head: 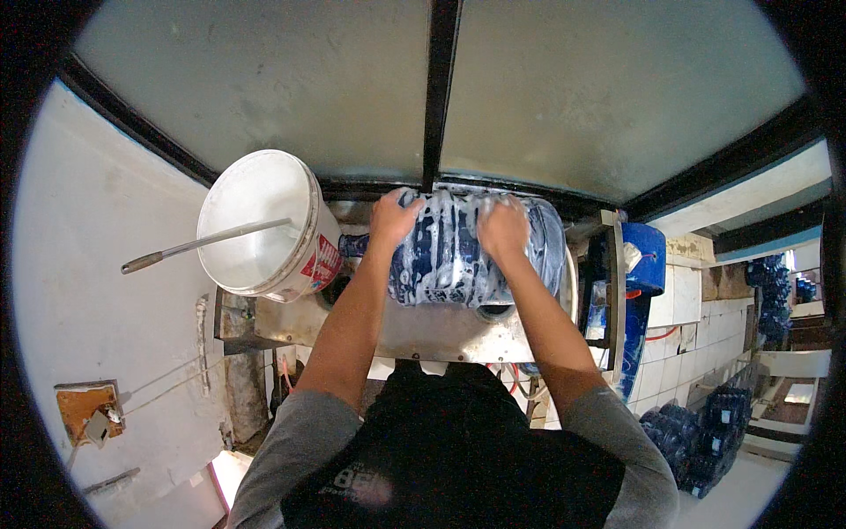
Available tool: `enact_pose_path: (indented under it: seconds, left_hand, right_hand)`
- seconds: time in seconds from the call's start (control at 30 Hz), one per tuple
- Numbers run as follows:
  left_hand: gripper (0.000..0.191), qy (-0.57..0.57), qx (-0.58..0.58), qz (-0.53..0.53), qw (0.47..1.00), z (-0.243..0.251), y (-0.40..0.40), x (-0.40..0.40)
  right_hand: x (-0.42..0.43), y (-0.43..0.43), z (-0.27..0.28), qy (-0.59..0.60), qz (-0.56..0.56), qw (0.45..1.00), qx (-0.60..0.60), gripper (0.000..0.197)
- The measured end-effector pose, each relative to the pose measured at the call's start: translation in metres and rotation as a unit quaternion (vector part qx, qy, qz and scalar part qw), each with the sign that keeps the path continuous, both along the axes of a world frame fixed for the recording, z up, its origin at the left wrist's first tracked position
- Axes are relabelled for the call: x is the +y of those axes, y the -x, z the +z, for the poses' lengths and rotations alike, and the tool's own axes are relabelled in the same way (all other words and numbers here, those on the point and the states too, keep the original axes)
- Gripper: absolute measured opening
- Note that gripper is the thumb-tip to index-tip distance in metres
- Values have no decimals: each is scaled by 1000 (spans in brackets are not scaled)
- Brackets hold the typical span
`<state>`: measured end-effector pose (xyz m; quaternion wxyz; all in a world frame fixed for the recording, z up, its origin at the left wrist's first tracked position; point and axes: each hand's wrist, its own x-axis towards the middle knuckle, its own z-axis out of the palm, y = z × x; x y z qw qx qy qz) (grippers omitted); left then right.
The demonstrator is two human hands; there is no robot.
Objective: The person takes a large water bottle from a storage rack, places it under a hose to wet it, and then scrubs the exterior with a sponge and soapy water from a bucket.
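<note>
A large blue plastic water bottle (439, 264) lies on its side across a metal worktop (423, 330), its neck pointing left. White suds run down its ribbed body in streaks. My left hand (394, 221) grips the shoulder end, fingers curled over the far side. Nearer the base, my right hand (503, 228) clasps the body, with foam over its fingers. Foam hides whether a cloth or sponge is under either palm. Below the bottle, a dark round opening (496, 311) shows in the worktop.
Left of the bottle stands a white bucket (324, 218) with a metal-handled tool (211, 244) leaning out. Frosted panels in a black frame (439, 99) rise behind. At right are a blue plastic container (642, 258), a metal upright (616, 297) and several dark blue bottles (700, 430) on the floor.
</note>
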<state>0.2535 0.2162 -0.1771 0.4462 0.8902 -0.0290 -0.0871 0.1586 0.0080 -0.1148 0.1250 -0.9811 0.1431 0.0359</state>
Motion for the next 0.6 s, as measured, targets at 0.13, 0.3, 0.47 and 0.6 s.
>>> enact_pose_path:
  seconds: [0.13, 0.3, 0.47, 0.6]
  left_hand:
    - [63, -14, 32, 33, 999, -16, -14, 5]
    - [65, -42, 24, 11, 999, -10, -7, 3]
    - [65, -32, -13, 15, 999, -6, 10, 9]
    - [59, -43, -12, 7, 999, -3, 12, -2]
  right_hand:
    - [37, 7, -11, -37, 32, 993, -107, 49]
    - [21, 101, -44, 89, 292, 943, -130, 56]
    - [13, -1, -8, -11, 102, 994, -26, 53]
    - [12, -77, -19, -24, 30, 994, 100, 53]
